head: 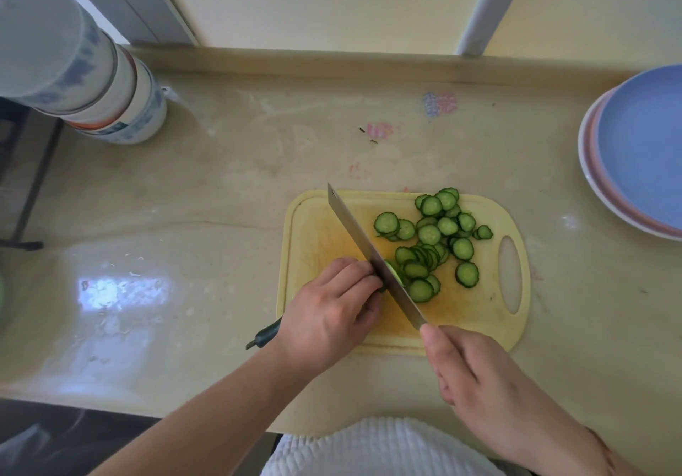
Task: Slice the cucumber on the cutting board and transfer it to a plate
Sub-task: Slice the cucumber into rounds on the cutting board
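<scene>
Two bare hands slice a dark green cucumber [264, 335] on a pale yellow plastic cutting board [317, 232].
On the beige stone desk [221, 187], stacked blue and pink round plates [634, 150] sit far right; the right hand [476, 372] has its fingers clamped on the steel cleaver [363, 246], the left hand [334, 309] curls its fingers over the cucumber, green round slices [439, 235] beside the blade.

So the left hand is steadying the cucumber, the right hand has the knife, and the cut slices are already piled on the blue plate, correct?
Not quite. The head view shows the slices lying on the yellow cutting board, right of the knife; the blue plate holds none. The left hand does steady the cucumber, and the right hand has the knife.
</scene>
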`<control>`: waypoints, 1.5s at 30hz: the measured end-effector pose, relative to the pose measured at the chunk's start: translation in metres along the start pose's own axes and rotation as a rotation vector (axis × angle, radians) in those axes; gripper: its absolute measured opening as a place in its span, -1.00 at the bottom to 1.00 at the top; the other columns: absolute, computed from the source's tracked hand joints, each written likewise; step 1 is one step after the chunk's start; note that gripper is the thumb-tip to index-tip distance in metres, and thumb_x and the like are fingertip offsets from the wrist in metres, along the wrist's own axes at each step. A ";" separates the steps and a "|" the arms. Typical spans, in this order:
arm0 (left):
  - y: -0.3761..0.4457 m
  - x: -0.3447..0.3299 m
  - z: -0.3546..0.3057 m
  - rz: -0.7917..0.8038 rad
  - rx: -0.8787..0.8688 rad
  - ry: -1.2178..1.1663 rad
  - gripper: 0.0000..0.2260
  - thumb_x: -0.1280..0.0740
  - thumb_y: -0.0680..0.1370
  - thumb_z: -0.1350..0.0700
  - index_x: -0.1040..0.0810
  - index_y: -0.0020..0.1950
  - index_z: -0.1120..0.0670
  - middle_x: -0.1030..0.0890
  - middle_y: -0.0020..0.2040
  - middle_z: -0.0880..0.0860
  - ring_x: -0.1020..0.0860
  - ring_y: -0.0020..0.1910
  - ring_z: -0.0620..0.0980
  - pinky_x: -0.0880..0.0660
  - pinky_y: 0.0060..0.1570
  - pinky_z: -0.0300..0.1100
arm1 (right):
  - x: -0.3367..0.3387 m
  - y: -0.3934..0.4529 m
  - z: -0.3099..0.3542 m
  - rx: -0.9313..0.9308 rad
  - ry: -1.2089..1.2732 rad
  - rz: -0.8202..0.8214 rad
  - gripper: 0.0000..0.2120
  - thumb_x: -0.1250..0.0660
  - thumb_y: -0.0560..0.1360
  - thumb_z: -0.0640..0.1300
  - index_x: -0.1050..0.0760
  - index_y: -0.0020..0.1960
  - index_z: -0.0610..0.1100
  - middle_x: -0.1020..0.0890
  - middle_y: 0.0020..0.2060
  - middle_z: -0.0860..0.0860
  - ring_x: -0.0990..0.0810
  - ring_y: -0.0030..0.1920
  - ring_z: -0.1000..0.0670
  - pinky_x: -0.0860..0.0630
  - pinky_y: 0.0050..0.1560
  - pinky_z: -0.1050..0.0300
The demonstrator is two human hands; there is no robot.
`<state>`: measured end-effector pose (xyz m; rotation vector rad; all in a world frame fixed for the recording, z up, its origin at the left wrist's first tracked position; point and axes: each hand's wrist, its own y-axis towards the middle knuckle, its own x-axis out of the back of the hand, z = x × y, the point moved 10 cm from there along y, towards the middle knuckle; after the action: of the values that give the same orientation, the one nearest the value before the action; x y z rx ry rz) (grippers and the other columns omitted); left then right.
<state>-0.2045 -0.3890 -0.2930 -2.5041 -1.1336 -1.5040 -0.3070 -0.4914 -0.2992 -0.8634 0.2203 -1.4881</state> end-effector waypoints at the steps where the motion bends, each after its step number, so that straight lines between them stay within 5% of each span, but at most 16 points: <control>1: 0.000 0.000 0.000 0.002 0.002 0.001 -0.92 -0.40 0.55 0.28 -0.69 -0.02 0.20 -0.66 0.01 0.07 -0.63 0.01 0.10 -0.59 0.04 -0.12 | -0.002 0.004 0.001 0.000 -0.013 -0.008 -0.42 0.04 0.48 0.35 -0.29 -0.32 -0.15 -0.33 -0.50 0.05 -0.30 -0.45 0.10 -0.38 -0.31 -0.08; 5: -0.002 -0.003 0.003 0.015 0.013 -0.003 -0.92 -0.44 0.53 0.26 -0.69 0.01 0.20 -0.66 0.03 0.08 -0.63 0.03 0.10 -0.60 0.03 -0.10 | -0.009 0.021 -0.003 -0.002 -0.076 -0.012 -0.45 0.07 0.50 0.33 -0.31 -0.34 -0.10 -0.35 -0.52 0.06 -0.31 -0.48 0.12 -0.43 -0.29 -0.06; 14: -0.001 0.000 0.002 0.014 0.027 0.008 -0.93 -0.41 0.56 0.24 -0.68 -0.02 0.21 -0.63 -0.02 0.10 -0.60 -0.02 0.05 -0.59 -0.01 -0.17 | 0.007 0.020 -0.017 -0.070 0.083 -0.020 -0.45 0.02 0.48 0.35 -0.25 -0.32 -0.13 -0.27 -0.59 0.07 -0.22 -0.60 0.14 -0.19 -0.53 0.36; 26: 0.002 0.004 0.001 -0.018 0.019 -0.018 -0.97 -0.42 0.53 0.29 -0.67 -0.08 0.21 -0.63 -0.06 0.09 -0.61 -0.05 0.07 -0.59 -0.02 -0.16 | -0.002 0.002 -0.002 0.003 0.066 0.012 -0.36 0.03 0.43 0.48 -0.25 -0.32 -0.12 -0.27 -0.52 0.06 -0.23 -0.47 0.08 -0.28 -0.40 0.03; 33: 0.000 0.002 0.002 -0.015 0.029 -0.028 -0.96 -0.45 0.51 0.29 -0.68 -0.06 0.22 -0.64 -0.05 0.09 -0.62 -0.04 0.07 -0.60 -0.04 -0.15 | -0.013 0.022 -0.001 0.003 -0.004 0.001 -0.43 0.06 0.49 0.36 -0.27 -0.34 -0.11 -0.30 -0.51 0.05 -0.29 -0.46 0.07 -0.40 -0.30 -0.14; 41: 0.001 0.006 0.005 -0.021 0.070 -0.038 -0.94 -0.49 0.48 0.28 -0.66 -0.08 0.21 -0.63 -0.07 0.09 -0.59 -0.07 0.04 -0.57 -0.04 -0.20 | 0.002 0.028 -0.018 -0.062 0.092 -0.028 -0.44 0.04 0.50 0.34 -0.28 -0.33 -0.13 -0.27 -0.58 0.06 -0.22 -0.59 0.13 -0.22 -0.52 0.28; 45: 0.002 0.007 0.007 -0.034 0.088 -0.044 -0.95 -0.50 0.48 0.28 -0.66 -0.09 0.21 -0.63 -0.08 0.08 -0.57 -0.07 0.01 -0.53 -0.02 -0.27 | -0.002 0.025 -0.015 -0.059 0.093 -0.011 -0.44 0.03 0.50 0.35 -0.27 -0.33 -0.13 -0.27 -0.57 0.05 -0.22 -0.59 0.13 -0.20 -0.53 0.32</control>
<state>-0.1964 -0.3838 -0.2908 -2.4838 -1.2267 -1.3814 -0.2979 -0.4990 -0.3257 -0.8439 0.3304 -1.5402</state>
